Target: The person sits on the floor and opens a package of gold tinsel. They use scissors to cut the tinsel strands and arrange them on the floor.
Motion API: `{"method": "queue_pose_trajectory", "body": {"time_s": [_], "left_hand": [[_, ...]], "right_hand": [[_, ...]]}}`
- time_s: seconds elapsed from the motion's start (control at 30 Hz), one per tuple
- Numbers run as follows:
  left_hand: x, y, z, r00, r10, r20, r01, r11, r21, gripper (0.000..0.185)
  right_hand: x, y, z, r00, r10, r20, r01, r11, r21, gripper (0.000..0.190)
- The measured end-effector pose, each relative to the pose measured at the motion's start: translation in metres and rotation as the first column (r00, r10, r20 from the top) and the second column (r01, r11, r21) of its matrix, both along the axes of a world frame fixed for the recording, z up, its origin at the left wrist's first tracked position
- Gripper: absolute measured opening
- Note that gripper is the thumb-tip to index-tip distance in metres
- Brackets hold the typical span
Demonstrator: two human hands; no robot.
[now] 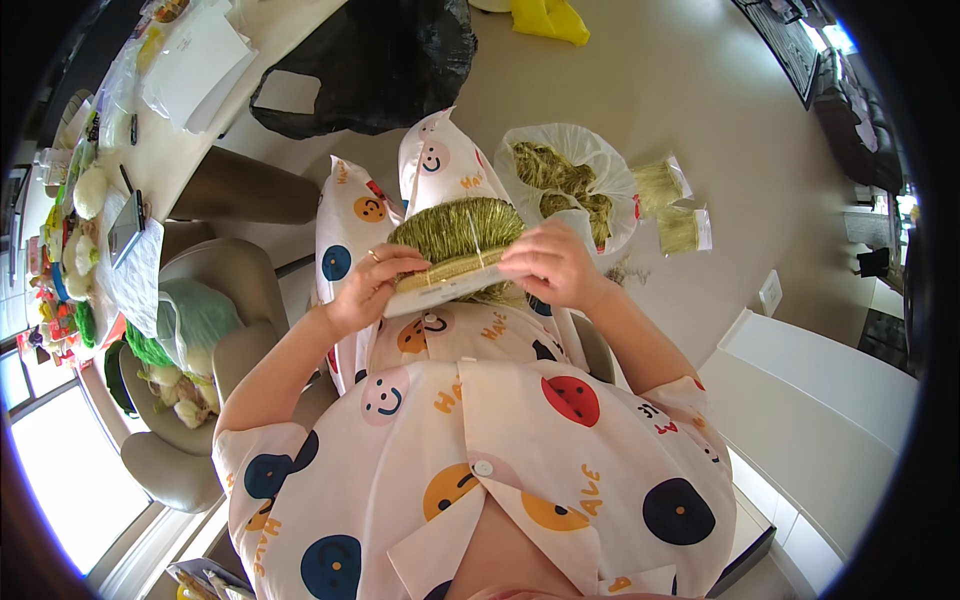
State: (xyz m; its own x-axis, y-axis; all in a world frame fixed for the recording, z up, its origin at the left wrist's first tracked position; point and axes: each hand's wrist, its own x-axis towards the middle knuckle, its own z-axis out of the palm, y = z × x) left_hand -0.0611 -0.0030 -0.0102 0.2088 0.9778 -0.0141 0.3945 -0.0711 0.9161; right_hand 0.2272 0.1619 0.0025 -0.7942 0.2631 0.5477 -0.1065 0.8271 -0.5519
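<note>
Above my lap I hold a bundle of golden-green metallic fringe (pixel 457 229) with a white card strip (pixel 442 294) along its near edge. My left hand (pixel 375 281) grips the left end of the strip, thumb and fingers around it. At the right end, my right hand (pixel 551 266) pinches the edge of the bundle with bent fingers. A thin pale tie crosses the fringe near its middle. More of the golden strands show beneath the bundle, on my legs.
On the floor ahead right lie an open clear plastic bag (pixel 607 161) of similar strands and two packets (pixel 660 184). A black plastic bag (pixel 367 67) lies ahead. To the left are a cluttered table (pixel 240 75) and a chair (pixel 247 285) holding a filled bag (pixel 202 319). A white cabinet (pixel 817 382) stands right.
</note>
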Motion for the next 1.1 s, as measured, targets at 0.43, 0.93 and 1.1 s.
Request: {"method": "queue_pose_trajectory", "body": {"time_s": [0.43,0.93,1.1], "left_hand": [[0.002,0.04,0.034,0.613,0.174,0.771,-0.101,0.985,-0.142,0.082],[0.03,0.062,-0.019,0.472,0.588,0.657,-0.329,0.809,-0.487,0.031],[0.034,0.067,-0.018,0.489,0.543,0.683,-0.321,0.84,-0.437,0.031]], "right_hand": [[-0.038,0.024,0.036,0.968,-0.249,0.006,0.115,0.427,-0.897,0.027],[-0.033,0.026,0.007,0.837,-0.519,-0.176,0.534,0.844,0.053,0.031],[-0.046,0.013,0.02,0.912,-0.405,0.063,0.37,0.88,0.298,0.026]]}}
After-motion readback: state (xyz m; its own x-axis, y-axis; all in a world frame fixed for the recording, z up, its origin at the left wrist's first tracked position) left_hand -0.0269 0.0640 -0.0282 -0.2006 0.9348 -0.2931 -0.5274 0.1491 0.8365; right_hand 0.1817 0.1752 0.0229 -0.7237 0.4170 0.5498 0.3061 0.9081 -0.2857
